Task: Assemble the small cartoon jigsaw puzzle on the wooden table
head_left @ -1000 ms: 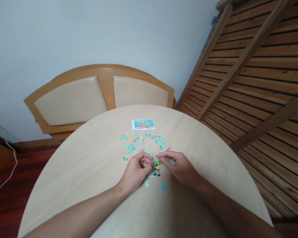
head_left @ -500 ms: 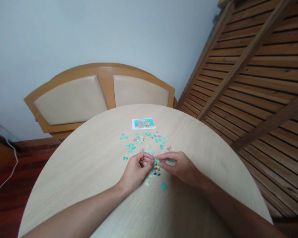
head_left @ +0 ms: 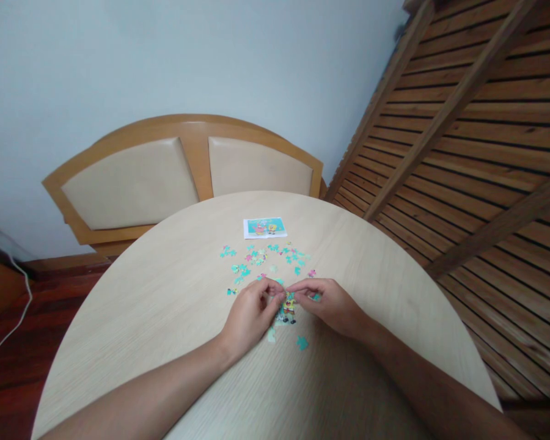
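Note:
My left hand (head_left: pixel 253 310) is closed in a pinch at the upper left edge of a partly joined jigsaw puzzle (head_left: pixel 288 313) with a yellow cartoon figure on it. From the other side, my right hand (head_left: pixel 330 305) pinches with thumb and forefinger at the same spot. A small teal puzzle piece shows between the fingertips, mostly covered by them. Close to my left wrist lies a pale green piece (head_left: pixel 271 335) touching or near the joined part. A loose teal puzzle piece (head_left: pixel 302 343) rests nearer to me, below my right hand.
Several loose puzzle pieces (head_left: pixel 242 271) in teal, pink and yellow are scattered beyond my hands. Behind them lies a picture card (head_left: pixel 266 228) with two cartoon figures. The round wooden table (head_left: pixel 165 305) has a padded chair (head_left: pixel 132 186) at its far side and wooden slats (head_left: pixel 476 140) at right.
Both hands stay at the same place, with slight finger shifts over the puzzle. My right fingers have closed in a little. The loose pieces lie as before.

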Available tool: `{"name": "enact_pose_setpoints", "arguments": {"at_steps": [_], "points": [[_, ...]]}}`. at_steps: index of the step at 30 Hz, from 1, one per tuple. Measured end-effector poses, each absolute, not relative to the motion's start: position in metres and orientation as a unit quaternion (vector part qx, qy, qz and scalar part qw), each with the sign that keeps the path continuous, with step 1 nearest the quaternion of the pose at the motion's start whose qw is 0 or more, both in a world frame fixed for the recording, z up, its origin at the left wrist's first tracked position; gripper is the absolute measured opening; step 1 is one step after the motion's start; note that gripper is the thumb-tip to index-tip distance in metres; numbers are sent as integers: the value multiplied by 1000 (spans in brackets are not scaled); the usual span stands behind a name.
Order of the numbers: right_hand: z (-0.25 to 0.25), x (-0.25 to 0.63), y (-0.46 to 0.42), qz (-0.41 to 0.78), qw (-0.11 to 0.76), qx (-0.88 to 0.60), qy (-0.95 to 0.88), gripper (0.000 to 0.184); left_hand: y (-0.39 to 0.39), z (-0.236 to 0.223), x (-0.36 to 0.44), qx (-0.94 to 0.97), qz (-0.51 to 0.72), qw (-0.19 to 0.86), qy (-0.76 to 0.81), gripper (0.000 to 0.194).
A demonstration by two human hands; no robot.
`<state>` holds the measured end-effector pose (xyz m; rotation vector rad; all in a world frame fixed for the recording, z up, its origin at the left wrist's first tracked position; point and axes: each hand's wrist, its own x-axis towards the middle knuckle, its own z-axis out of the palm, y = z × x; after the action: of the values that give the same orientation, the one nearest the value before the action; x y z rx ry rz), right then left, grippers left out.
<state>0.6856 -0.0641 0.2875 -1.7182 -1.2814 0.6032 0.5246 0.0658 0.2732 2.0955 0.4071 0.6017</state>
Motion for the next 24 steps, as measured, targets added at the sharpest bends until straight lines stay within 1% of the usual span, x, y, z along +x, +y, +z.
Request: {"name": "enact_pose_setpoints", "arguments": {"at_steps": [3,9,11,14,18,24], "points": [[282,692,-62,218,441,-704,-512,22,63,279,514,915,222,325,86,13],[278,697,-56,149,391,-696,-583,22,55,286,502,965,161,202,46,15],[279,695,-53,128,369,-698,-600,21,53,288,500,975,136,173,40,17],[281,692,-50,106,346,-711,-603,16,49,292,497,984,100,142,28,20],[282,687,-47,109,334,-702,-620,14,42,296,494,991,83,108,12,25],[282,683,-43,106,331,-691,-634,13,34,296,490,995,71,73,9,43]]}}
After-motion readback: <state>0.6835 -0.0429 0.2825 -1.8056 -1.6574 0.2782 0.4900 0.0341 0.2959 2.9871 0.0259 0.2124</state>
